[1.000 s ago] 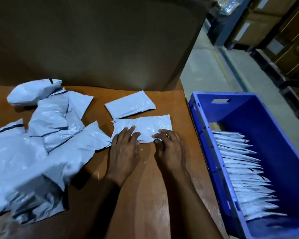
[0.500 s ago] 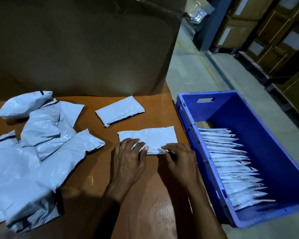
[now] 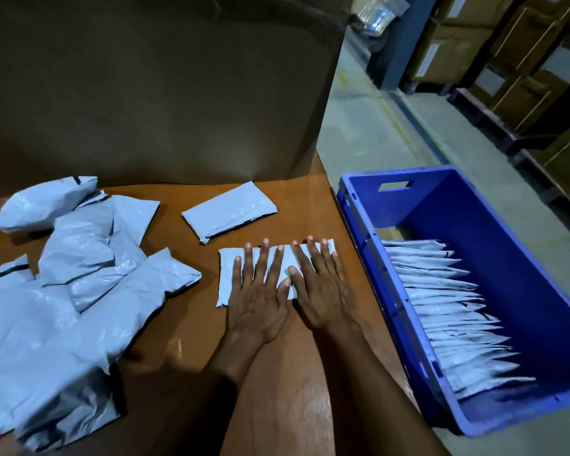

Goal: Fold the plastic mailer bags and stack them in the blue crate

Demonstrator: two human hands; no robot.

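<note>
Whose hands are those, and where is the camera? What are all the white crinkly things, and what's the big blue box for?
There is no machine here, just a person working. The camera sits on the person's head and looks down, so you see only their arms and hands. The left hand and the right hand lie flat with straight fingers, pressing a folded mailer bag onto the wooden table. Nothing is gripped. Another folded bag lies just beyond it. On the left is a pile of unfolded mailer bags. On the right, beside the table, is the blue crate, with a row of folded bags standing inside. A large cardboard box stands at the back of the table.
</note>
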